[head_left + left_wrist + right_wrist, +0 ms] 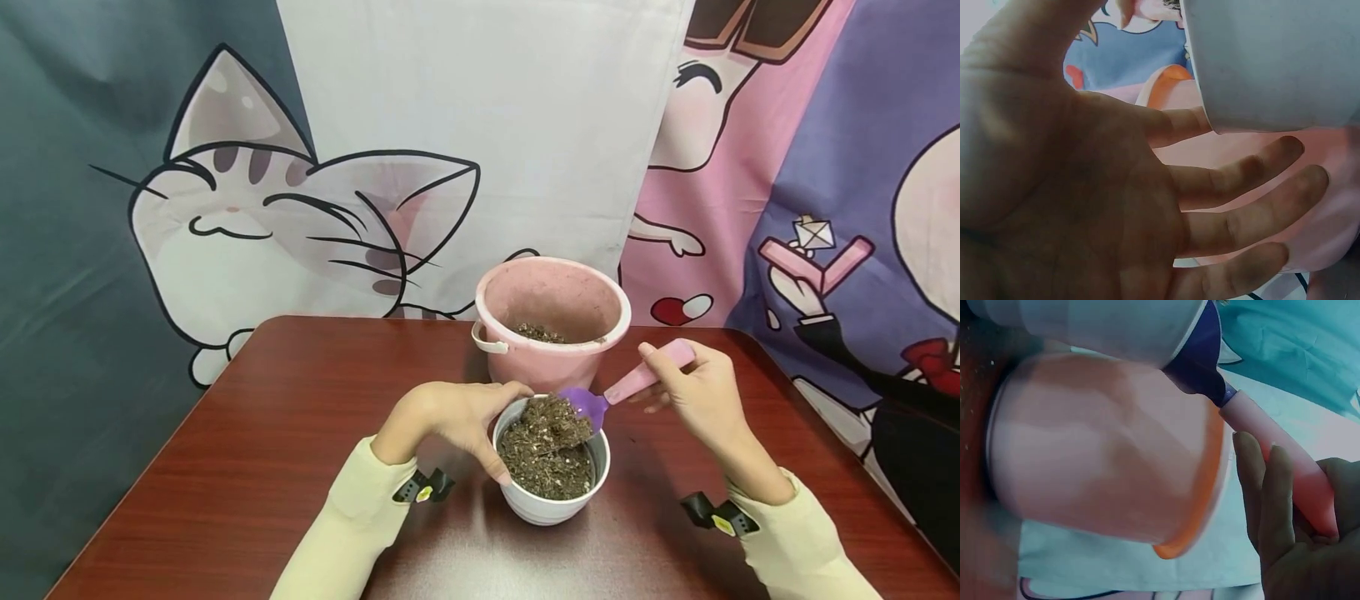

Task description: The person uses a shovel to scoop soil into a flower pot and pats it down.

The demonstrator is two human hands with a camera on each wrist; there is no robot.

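A white flowerpot (551,510) stands on the table, filled with dark soil (543,467) speckled with white bits. My left hand (465,421) holds its left side, thumb on the near rim and index finger on the far side. In the left wrist view the other fingers (1254,219) extend past the pot without touching it. My right hand (705,396) grips the pink handle of a small trowel (648,372). Its purple blade rests over the pot's right rim, partly covered by a mound of soil. The right wrist view shows fingers (1279,500) around the handle (1297,469).
A pink bucket (540,362) with some soil inside stands right behind the pot, its pale side handle (489,340) facing left. The table (300,433) is reddish-brown wood. Cartoon-printed cloth (480,83) hangs behind it. Small dark wrist cameras (423,486) sit on both cuffs.
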